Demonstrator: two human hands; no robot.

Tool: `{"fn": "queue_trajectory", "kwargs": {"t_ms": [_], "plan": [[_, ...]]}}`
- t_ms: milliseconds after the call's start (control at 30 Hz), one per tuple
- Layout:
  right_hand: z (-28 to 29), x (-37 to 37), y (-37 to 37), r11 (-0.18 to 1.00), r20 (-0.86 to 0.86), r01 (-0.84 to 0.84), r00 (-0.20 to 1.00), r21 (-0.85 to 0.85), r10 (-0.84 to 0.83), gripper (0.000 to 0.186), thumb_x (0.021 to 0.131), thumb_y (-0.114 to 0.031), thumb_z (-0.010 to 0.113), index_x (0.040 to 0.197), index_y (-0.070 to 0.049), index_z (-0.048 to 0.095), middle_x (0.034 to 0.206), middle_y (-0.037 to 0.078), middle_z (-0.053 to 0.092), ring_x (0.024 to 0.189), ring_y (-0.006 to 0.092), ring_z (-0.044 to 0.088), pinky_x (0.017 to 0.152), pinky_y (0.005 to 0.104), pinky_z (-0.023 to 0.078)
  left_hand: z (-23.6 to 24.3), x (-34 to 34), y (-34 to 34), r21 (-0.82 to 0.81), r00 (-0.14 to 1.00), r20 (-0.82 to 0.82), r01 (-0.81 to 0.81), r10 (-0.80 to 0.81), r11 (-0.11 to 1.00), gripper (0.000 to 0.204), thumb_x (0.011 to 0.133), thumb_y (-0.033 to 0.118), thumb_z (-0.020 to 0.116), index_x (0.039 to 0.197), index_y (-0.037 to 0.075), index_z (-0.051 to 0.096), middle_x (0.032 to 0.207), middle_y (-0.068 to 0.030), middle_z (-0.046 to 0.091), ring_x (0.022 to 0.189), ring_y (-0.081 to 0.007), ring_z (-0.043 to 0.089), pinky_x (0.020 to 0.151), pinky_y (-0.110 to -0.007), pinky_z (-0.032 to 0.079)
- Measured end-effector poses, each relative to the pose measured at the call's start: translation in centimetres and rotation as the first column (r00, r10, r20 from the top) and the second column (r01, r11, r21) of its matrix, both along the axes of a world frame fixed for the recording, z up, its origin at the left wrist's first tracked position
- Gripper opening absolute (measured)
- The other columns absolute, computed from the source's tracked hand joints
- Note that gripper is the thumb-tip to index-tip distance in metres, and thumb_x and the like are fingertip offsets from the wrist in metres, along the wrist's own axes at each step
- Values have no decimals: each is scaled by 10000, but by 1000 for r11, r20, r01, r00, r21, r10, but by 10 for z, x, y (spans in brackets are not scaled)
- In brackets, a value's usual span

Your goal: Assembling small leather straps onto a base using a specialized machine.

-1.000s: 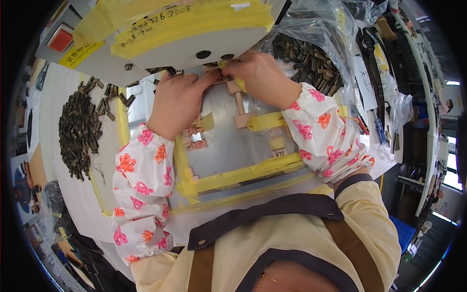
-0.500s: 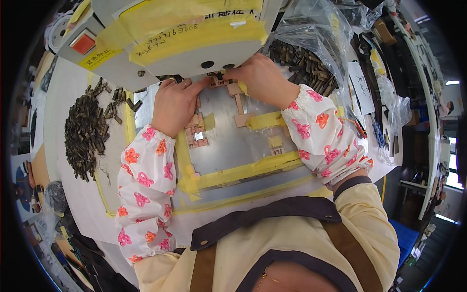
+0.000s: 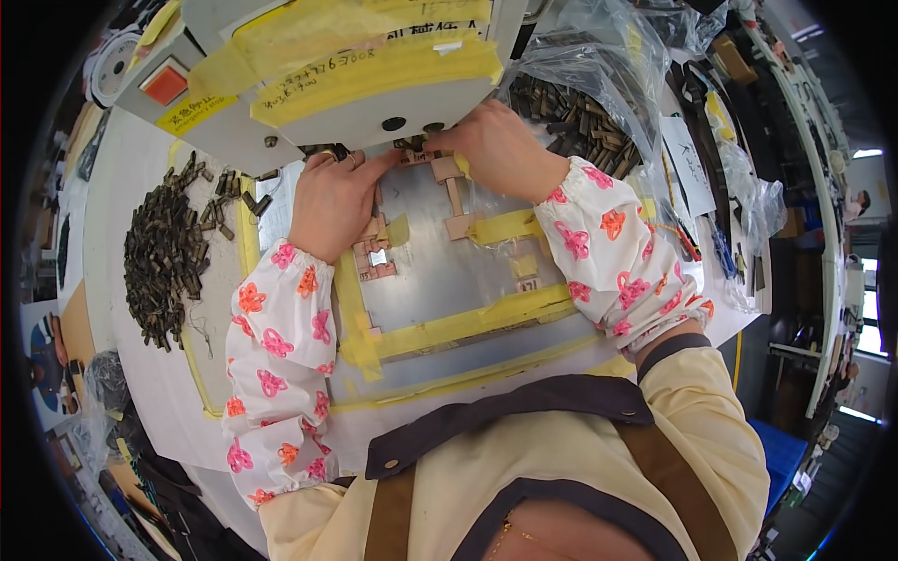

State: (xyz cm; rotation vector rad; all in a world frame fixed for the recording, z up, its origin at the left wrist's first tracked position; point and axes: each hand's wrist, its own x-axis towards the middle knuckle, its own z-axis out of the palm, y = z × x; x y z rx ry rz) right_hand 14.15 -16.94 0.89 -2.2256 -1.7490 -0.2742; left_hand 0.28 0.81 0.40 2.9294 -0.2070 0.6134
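Under the front of a grey machine head point(image 3: 309, 117), my two hands come together. My left hand point(image 3: 334, 206), wearing a ring, is open, with one finger stretched toward a small dark piece point(image 3: 409, 143); its other fingertips are partly hidden under the machine. From the other side my right hand point(image 3: 505, 154) reaches to the same spot, its fingers closed; what they pinch is too small and covered to make out. Just below the fingertips lies a row of small pinkish blocks point(image 3: 421, 159). More such blocks point(image 3: 376, 257) are fixed to a metal plate point(image 3: 421, 280) below my hands.
Left of the machine lies a heap of small dark rolled pieces point(image 3: 164, 257); another pile point(image 3: 589, 126) sits at the right beside clear plastic bags point(image 3: 608, 47). Yellow tape point(image 3: 468, 327) borders the plate. A red button point(image 3: 166, 84) is on the machine's left.
The whole view has shifted slightly. Both hands stay at the same spot under the machine, with only tiny finger movement.
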Motion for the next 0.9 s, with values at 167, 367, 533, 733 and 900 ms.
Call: {"fn": "queue_trajectory", "kwargs": {"t_ms": [167,367,533,733,900], "plan": [[-6,-2,-2,997,18,-38,999,63,37,246,700,-61,574,873,-183,700,924,-27,621,889,192,566,766,332,416,2,-3,-1,8,1000,-8,-6,6,1000,371,738,48,544,1067,199,626,671,-37,537,618,-233,549,668,-343,420],[-8,-3,-2,997,32,-16,999,74,14,231,694,-82,590,877,-180,692,919,-23,611,898,192,559,776,339,418,4,-3,-3,-33,1000,-18,19,-19,999,344,746,47,547,1055,179,623,683,-46,549,627,-242,547,672,-346,414],[-5,-13,-12,995,25,-15,1000,98,13,280,670,-57,629,946,-102,646,945,58,588,911,260,553,755,367,450,-6,3,-5,-134,998,66,3,6,991,272,785,37,528,1026,126,617,694,-77,572,624,-274,545,681,-363,421],[38,-1,-64,983,49,154,986,100,-159,178,691,-59,616,869,-54,613,855,74,581,806,271,566,697,371,462,-15,-10,40,30,941,85,-330,327,943,116,786,112,564,843,28,620,733,-126,601,685,-333,564,669,-413,439],[27,19,-90,948,152,316,940,-44,-306,63,698,-45,565,758,-41,583,802,93,581,791,266,589,676,368,481,-4,-8,40,127,908,252,-373,334,919,177,795,124,558,676,2,605,679,-180,584,657,-348,567,585,-453,430]]}}
